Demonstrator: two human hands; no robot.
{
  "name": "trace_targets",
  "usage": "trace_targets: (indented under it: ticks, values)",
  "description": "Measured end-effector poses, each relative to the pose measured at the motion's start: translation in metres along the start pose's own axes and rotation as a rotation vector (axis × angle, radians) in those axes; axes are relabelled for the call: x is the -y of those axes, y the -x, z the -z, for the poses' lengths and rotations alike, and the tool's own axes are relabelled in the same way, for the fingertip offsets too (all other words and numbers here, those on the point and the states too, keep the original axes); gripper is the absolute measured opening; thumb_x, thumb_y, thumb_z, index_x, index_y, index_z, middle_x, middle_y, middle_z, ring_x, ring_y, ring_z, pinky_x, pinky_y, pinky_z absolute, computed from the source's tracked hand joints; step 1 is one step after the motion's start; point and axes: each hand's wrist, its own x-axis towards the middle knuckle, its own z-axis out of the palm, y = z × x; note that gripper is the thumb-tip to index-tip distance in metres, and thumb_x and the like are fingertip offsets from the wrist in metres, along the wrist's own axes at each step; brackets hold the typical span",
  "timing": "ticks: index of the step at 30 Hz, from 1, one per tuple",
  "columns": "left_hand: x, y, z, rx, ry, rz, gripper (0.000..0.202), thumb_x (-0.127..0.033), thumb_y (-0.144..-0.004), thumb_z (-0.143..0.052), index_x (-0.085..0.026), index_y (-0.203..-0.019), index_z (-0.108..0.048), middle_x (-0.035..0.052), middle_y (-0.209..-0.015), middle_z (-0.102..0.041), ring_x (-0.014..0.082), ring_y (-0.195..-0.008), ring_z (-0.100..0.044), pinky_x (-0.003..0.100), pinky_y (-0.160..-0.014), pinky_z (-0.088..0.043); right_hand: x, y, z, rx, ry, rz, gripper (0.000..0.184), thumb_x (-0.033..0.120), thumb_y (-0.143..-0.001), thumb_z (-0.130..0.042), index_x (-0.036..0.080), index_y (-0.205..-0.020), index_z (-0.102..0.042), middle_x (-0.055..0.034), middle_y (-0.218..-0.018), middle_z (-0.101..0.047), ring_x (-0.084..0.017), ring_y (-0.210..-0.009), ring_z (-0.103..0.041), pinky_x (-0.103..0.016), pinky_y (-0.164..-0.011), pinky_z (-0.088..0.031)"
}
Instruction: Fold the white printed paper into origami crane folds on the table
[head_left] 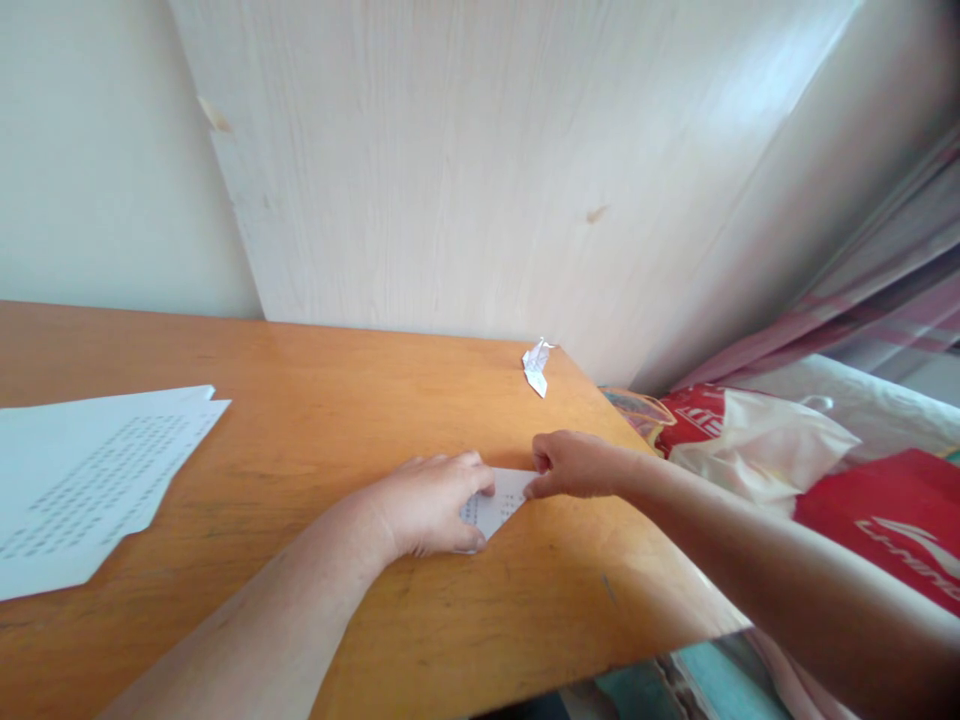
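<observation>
A small folded sheet of printed white paper lies flat on the orange wooden table, its visible part a triangle. My left hand rests on its left part, fingers curled down and pressing it against the table. My right hand pinches the paper's upper right corner between thumb and fingers. A finished folded white paper figure stands near the table's far right corner, apart from both hands.
A stack of printed white sheets lies at the table's left. A pale wooden board leans behind the table. Past the right edge are red bags and a white plastic bag.
</observation>
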Motion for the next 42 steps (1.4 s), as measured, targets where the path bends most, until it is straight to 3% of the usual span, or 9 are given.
trace_targets:
  ticks: [16,37,42]
  values:
    - [-0.003,0.002,0.002,0.021,0.025,0.016,0.048,-0.042,-0.075,-0.068,-0.032,-0.121,-0.058,0.0038,-0.121,-0.060,0.0261,-0.105,-0.060,0.036,-0.089,-0.047,-0.026,-0.006,0.002,0.028,-0.160,0.008,0.015,0.030,-0.074,-0.070,0.018,-0.080,-0.063,-0.0019,-0.079,-0.066,-0.016,-0.070,-0.057,-0.025,-0.056,-0.035]
    - [-0.004,0.003,0.005,0.025,0.029,-0.003,0.049,-0.041,-0.074,-0.068,-0.030,-0.122,-0.059,0.0041,-0.126,-0.059,0.0262,-0.107,-0.060,0.035,-0.089,-0.047,-0.041,-0.010,-0.003,0.020,-0.306,0.053,0.011,0.017,-0.069,-0.065,0.018,-0.079,-0.061,0.0019,-0.075,-0.062,-0.014,-0.068,-0.054,-0.022,-0.057,-0.037]
    - [-0.004,0.002,0.006,0.016,0.037,-0.021,0.048,-0.038,-0.074,-0.067,-0.029,-0.120,-0.060,0.0041,-0.126,-0.060,0.0265,-0.108,-0.060,0.035,-0.090,-0.047,-0.044,-0.007,-0.010,-0.028,-0.355,0.026,0.008,0.020,-0.074,-0.062,0.019,-0.081,-0.059,0.0018,-0.077,-0.061,-0.013,-0.069,-0.053,-0.022,-0.057,-0.037]
